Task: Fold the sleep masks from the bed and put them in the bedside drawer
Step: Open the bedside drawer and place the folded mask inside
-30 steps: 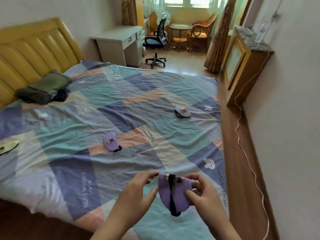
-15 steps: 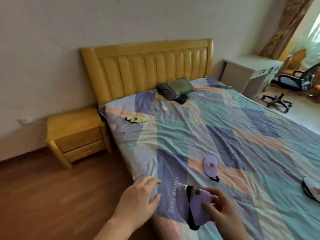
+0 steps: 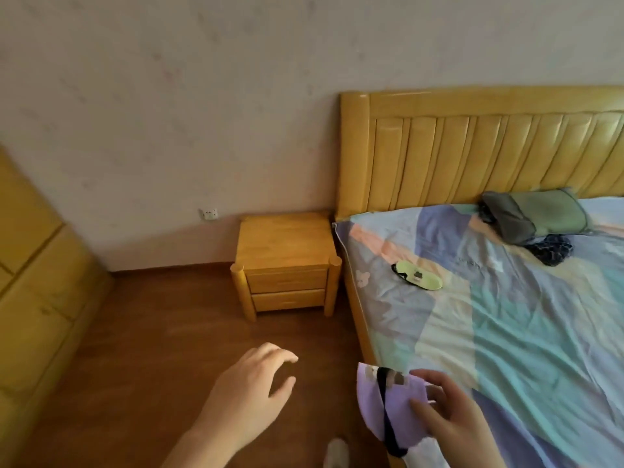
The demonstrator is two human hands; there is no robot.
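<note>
Left hand (image 3: 251, 396) is extended palm-down with fingers loosely spread; a folded purple sleep mask (image 3: 388, 408) is pinched by the right hand (image 3: 445, 420). No legible writing is seen.

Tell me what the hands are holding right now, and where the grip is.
The right hand pinches the folded purple sleep mask at its right edge, thumb on the front and fingers behind. The left hand is open and holds nothing.

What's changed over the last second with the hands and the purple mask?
The left hand let go of the folded purple mask and now hangs open over the floor. The view swung left toward the nightstand. The right hand still holds the mask; the green mask stays on the bed.
</note>
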